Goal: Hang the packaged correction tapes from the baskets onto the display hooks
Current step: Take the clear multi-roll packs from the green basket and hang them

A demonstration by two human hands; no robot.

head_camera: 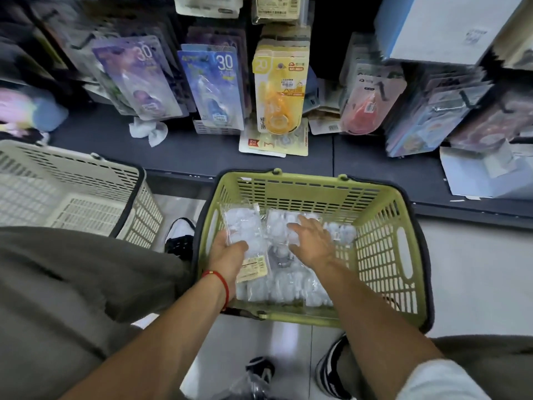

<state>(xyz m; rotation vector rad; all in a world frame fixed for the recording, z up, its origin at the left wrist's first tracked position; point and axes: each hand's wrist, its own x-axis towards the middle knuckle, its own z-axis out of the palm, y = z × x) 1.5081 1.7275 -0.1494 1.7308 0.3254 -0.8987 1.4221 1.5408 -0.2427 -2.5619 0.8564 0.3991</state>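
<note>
My left hand (pixel 229 249): fingers closed on a clear packet (pixel 245 226) | my right hand (pixel 310 241): fingers spread, palm down, on the clear correction-tape packets (pixel 288 287) | all inside the green basket (pixel 386 249) | beige basket (pixel 86 192) left of it | hanging tape packs (pixel 278 90) beyond it

Packaged correction tapes (pixel 288 281) in right basket (pixel 383 243), second basket (pixel 95 180) left, display hooks (pixel 467 98) behind

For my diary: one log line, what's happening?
left hand: holds clear packet | right hand: open, over packets | green basket: stocked
</note>
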